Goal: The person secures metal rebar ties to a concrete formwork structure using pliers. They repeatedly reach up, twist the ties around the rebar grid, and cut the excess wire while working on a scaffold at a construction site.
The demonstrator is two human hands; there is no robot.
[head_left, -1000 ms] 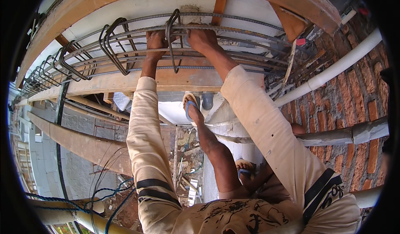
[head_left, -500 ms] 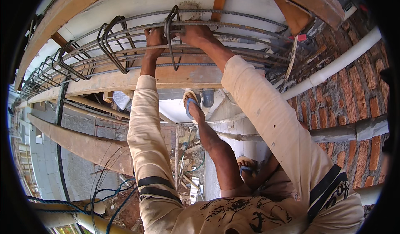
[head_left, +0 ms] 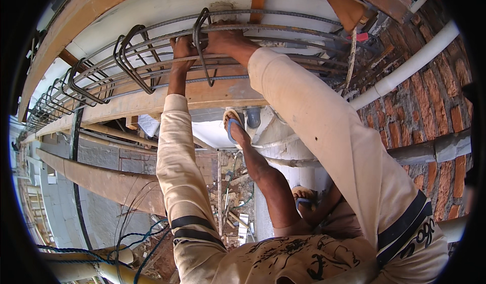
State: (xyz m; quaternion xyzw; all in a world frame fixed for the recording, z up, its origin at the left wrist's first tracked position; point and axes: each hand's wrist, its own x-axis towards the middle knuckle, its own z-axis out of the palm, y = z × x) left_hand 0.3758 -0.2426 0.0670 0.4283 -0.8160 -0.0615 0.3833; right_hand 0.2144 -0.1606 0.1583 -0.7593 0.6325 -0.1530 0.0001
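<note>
A long cage of ribbed steel bars (head_left: 147, 76) runs across the upper view, with bent steel stirrups around it. Both my hands reach into it from below, one on each side of a single stirrup (head_left: 199, 56). My left hand (head_left: 183, 48) is closed just left of that stirrup, its fingers curled among the bars; what they pinch is hidden. On the other side, my right hand (head_left: 225, 38) is closed against the stirrup near an upper bar, its fingertips mostly hidden. Another pair of stirrups (head_left: 132, 58) stands further left on the cage.
A wooden formwork board (head_left: 217, 95) lies along the cage's near side. At right are a rough brick wall (head_left: 425, 102) and a white pipe (head_left: 385, 86). My sandalled foot (head_left: 234, 124) is high above rubble (head_left: 235, 188). Blue rope (head_left: 76, 248) hangs at lower left.
The view has shifted slightly, moving the cage leftward in the picture. My right forearm has swung up and to the left, its cuff now nearer the bars. Both hands stay at the same stirrup.
</note>
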